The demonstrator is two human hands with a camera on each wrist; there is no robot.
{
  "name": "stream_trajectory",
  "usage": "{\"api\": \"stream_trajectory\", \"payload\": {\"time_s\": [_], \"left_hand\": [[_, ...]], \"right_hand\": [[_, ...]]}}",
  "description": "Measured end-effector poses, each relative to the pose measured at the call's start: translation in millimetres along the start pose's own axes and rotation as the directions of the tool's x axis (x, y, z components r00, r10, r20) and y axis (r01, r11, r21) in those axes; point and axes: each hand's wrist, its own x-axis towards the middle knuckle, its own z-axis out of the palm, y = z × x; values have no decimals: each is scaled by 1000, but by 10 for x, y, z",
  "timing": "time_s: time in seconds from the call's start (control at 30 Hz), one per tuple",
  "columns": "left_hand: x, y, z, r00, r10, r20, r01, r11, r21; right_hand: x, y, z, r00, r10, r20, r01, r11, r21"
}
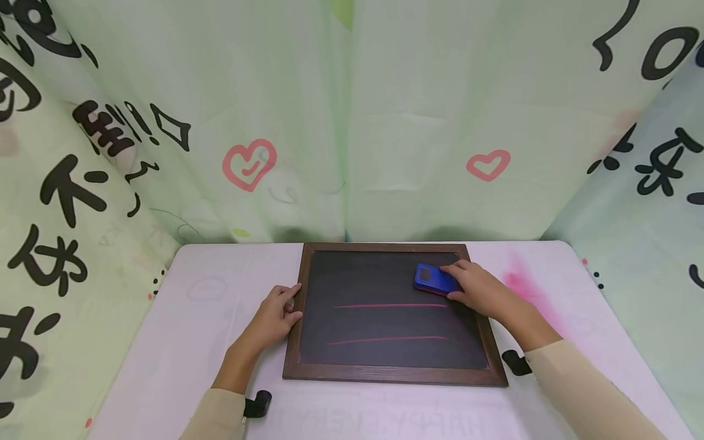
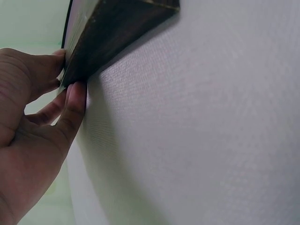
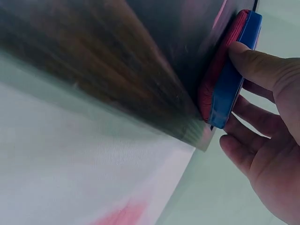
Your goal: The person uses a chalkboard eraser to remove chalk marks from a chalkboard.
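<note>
A small chalkboard in a brown wooden frame lies on the table, with two pinkish-red lines across its dark surface. At its left edge, my left hand holds the frame, thumb against the side and a finger on top. The left wrist view shows those fingertips at the frame. My right hand grips a blue eraser at the board's upper right. Its red pad faces the board in the right wrist view, and the thumb presses along its side.
A pale cloth-covered table extends on both sides of the board, with a pink smear at the right. Light green curtains with black lettering and red hearts hang behind and at both sides.
</note>
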Motion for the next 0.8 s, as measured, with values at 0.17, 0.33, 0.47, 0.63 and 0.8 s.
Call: {"api": "stream_trajectory", "payload": {"time_s": [0.17, 0.33, 0.47, 0.63, 0.8], "left_hand": [[-1, 13, -1, 1000, -1, -3, 1, 1000, 6], [3, 20, -4, 1000, -4, -3, 4, 1000, 3], [10, 17, 3, 1000, 1, -4, -1, 1000, 5], [9, 10, 14, 1000, 7, -7, -7, 1000, 5], [6, 6, 15, 1000, 14, -15, -14, 1000, 10]], "right_hand": [[-33, -18, 23, 1000, 1, -4, -1, 1000, -2], [-111, -61, 45, 1000, 11, -1, -11, 1000, 5], [-176, -92, 59, 1000, 12, -3, -12, 1000, 18], [-241, -133, 83, 1000, 1, -12, -1, 1000, 15], [-292, -178, 121, 999, -21, -32, 20, 1000, -13]]}}
